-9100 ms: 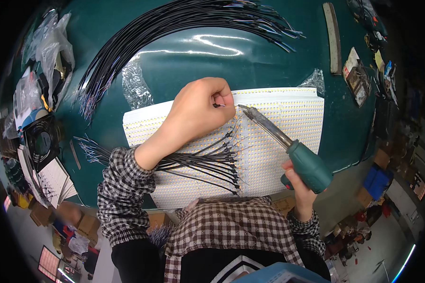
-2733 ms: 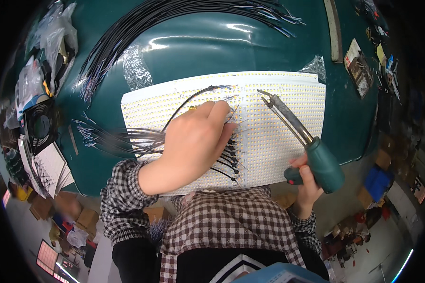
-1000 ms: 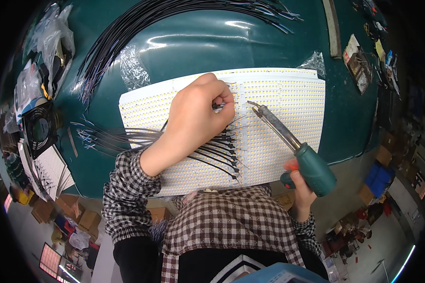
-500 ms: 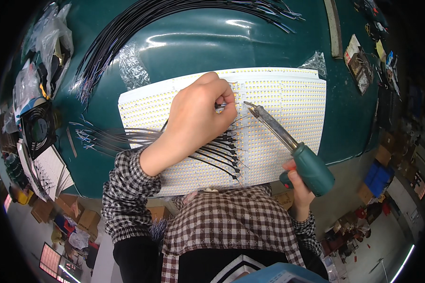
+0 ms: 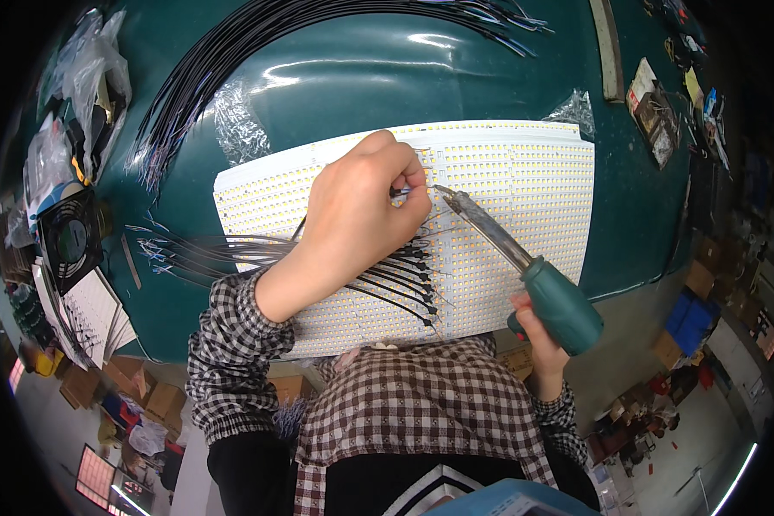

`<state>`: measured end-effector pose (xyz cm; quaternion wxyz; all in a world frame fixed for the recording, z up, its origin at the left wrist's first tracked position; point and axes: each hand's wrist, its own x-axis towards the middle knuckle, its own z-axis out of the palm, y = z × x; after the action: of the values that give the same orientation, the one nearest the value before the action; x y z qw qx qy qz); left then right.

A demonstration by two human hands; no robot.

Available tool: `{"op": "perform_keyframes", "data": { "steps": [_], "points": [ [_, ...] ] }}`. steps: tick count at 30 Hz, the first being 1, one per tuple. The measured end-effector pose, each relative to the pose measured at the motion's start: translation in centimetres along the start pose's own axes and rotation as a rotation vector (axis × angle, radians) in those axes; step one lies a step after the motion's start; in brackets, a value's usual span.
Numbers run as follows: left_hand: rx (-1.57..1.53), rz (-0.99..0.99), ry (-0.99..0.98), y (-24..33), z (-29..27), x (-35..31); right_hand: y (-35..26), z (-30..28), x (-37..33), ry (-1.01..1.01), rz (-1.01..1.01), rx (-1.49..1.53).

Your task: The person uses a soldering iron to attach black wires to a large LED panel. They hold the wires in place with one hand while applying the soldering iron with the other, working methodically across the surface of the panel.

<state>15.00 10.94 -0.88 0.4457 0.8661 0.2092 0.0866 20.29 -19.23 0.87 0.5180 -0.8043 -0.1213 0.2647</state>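
A white LED panel [image 5: 516, 249] with rows of small yellow LEDs lies in front of me. Over its middle, my left hand [image 5: 357, 193] is closed, pinching a thin black cable whose end is mostly hidden by the fingers. My right hand [image 5: 543, 342] grips a green-handled soldering iron [image 5: 562, 306] at the panel's right front. The iron's metal tip reaches up and left, close to my left fingertips; whether it touches the panel I cannot tell. Several black cables [image 5: 396, 294] end in a column along the panel's middle, below my left hand.
A big bundle of black cables [image 5: 224, 60] curves across the far side of the green table [image 5: 353, 95]. Clear plastic film [image 5: 241, 125] shows behind the panel. A black fan [image 5: 69, 236] and plastic bags [image 5: 95, 77] are at left; a small worn box [image 5: 654, 116] lies at right.
The soldering iron in my right hand has shifted slightly left, bringing its tip nearer my left fingertips. My left hand has stayed nearly still.
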Motion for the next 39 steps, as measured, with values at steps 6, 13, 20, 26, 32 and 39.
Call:
{"op": "perform_keyframes", "data": {
  "steps": [6, 13, 20, 26, 32, 39],
  "points": [
    [0.006, -0.003, 0.006, 0.0, 0.1, 0.0, 0.5, 0.0, 0.3, -0.012, -0.06, -0.022],
    [0.007, 0.004, 0.01, -0.1, 0.1, 0.0, 0.9, -0.1, 0.1, -0.017, -0.076, -0.024],
    [0.016, -0.004, 0.009, 0.0, 0.1, 0.0, 0.9, -0.4, 0.2, 0.01, -0.084, 0.075],
    [0.021, -0.004, -0.019, 0.0, -0.1, -0.3, 0.5, -0.4, 0.0, -0.004, -0.088, 0.074],
    [0.259, 0.283, 0.099, 3.1, -1.5, -3.7, -0.6, -0.2, -0.3, 0.066, -0.017, 0.154],
    [-0.226, -0.199, -0.204, 1.1, -1.3, -3.2, -0.4, -0.7, 0.2, 0.045, -0.128, 0.232]
  ]
}}
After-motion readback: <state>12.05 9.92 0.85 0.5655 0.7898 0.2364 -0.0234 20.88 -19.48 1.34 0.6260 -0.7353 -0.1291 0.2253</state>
